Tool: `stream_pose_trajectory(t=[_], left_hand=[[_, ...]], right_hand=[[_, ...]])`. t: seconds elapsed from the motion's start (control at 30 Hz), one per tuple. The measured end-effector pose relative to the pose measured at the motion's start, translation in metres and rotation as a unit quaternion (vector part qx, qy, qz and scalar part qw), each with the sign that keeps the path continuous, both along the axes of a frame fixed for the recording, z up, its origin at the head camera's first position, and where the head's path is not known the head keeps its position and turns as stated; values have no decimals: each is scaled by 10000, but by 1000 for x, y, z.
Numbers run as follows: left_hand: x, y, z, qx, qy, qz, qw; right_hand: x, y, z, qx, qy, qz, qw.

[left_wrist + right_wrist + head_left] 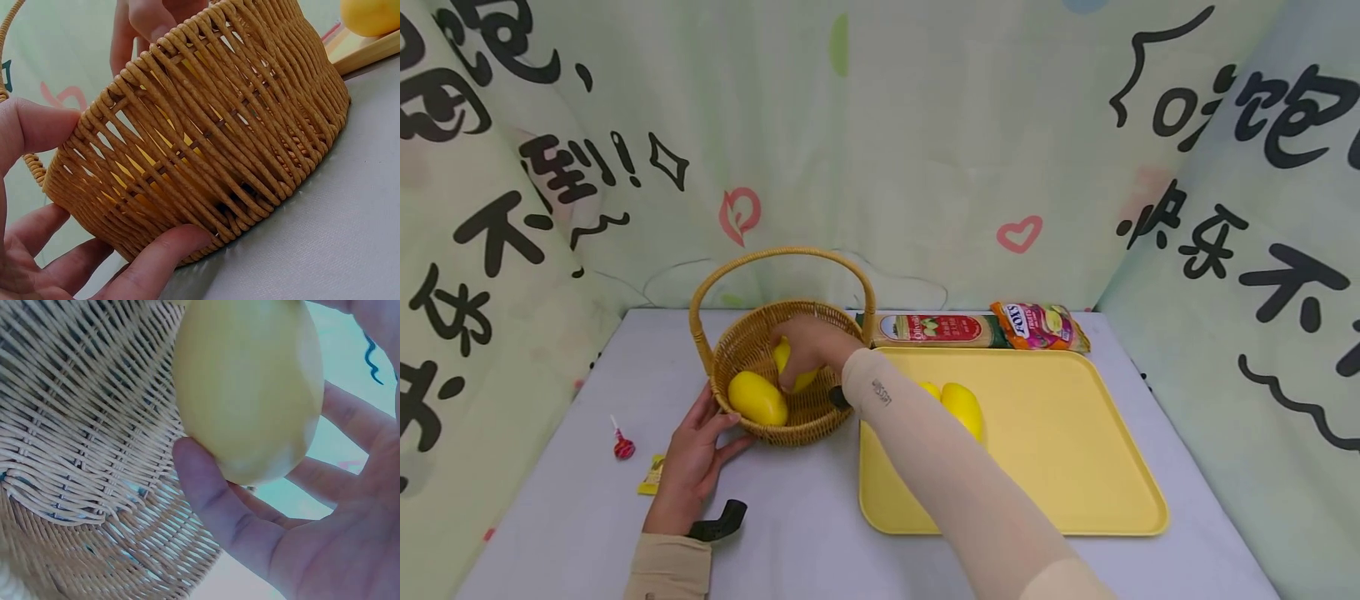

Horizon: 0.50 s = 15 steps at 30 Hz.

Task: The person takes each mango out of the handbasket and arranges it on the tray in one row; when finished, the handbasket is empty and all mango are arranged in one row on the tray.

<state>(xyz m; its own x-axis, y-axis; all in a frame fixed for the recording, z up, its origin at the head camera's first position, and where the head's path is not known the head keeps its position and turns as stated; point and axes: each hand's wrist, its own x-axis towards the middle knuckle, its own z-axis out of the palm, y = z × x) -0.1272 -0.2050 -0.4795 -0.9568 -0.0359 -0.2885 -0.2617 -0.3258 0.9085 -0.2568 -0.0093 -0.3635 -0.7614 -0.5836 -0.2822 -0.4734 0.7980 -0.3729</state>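
A wicker basket [805, 432] with a tall arched handle stands on the left half of the table. My left hand [696, 454] holds it from the near left, with fingers spread along its rim and woven side. Reaching inside, my right hand [814, 340] grips a smooth yellow mango [250, 394] between thumb and fingers, over the woven interior. Another yellow mango [757, 398] lies in the basket's near left part. Through gaps in the weave, yellow shows in the left wrist view.
To the right lies a yellow tray [1052, 475] with mangoes [962, 408] partly behind my right sleeve. Behind it are a long box with a red label [936, 330] and a candy bag [1037, 326]. A lollipop [623, 448] and a yellow packet [651, 478] lie left.
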Motion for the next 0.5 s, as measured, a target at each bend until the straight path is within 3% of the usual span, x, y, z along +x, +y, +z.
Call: stream_pose_trajectory(t=[0.5], left_hand=[[0, 0, -1, -115, 71, 12, 9999]], right_hand=[[3, 31, 4, -1182, -50, 78, 9929]])
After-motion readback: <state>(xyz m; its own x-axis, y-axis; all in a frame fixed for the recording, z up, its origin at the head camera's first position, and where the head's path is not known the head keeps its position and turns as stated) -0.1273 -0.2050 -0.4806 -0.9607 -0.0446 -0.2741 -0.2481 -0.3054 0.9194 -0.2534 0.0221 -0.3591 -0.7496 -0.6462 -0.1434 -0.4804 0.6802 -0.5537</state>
